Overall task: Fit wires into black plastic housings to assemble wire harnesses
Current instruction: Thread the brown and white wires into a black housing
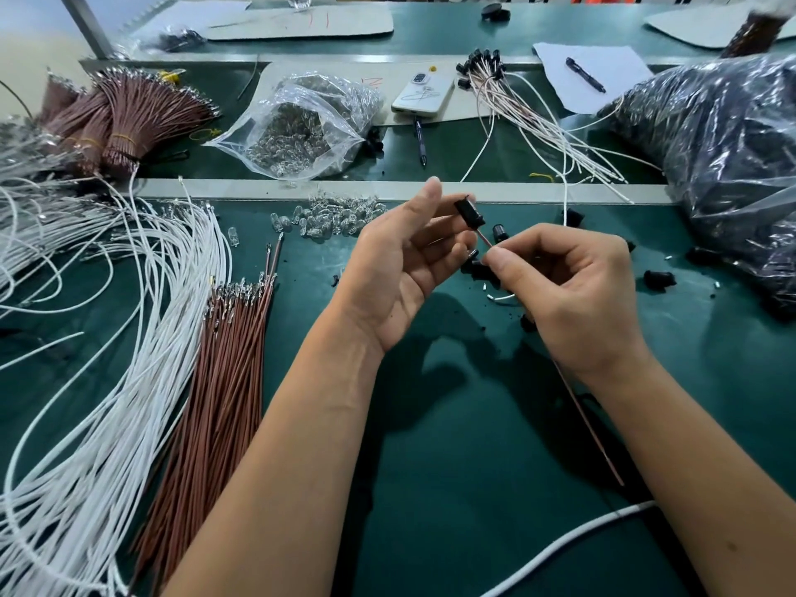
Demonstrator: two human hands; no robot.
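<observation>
A small black plastic housing [470, 212] is held up between the thumb and fingertips of the left hand [402, 262], palm turned inward. A thin brown wire [484, 240] is pinched close to its tip by the thumb and forefinger of the right hand [573, 290], its end meeting the housing's lower opening while the rest trails down under the right wrist toward the near edge.

The housing is judged light, rigid and smooth, so it is best gripped across its flat sides. The wire is judged limp and easily buckled, so it is best held just behind the terminal.

To the left, loose brown wires [224, 359] and white wires [107, 381] are fanned out on the green bench [452, 489]. Spare housings [659, 280] are scattered to the right, and finished harnesses [517, 105] lie farther off.
</observation>
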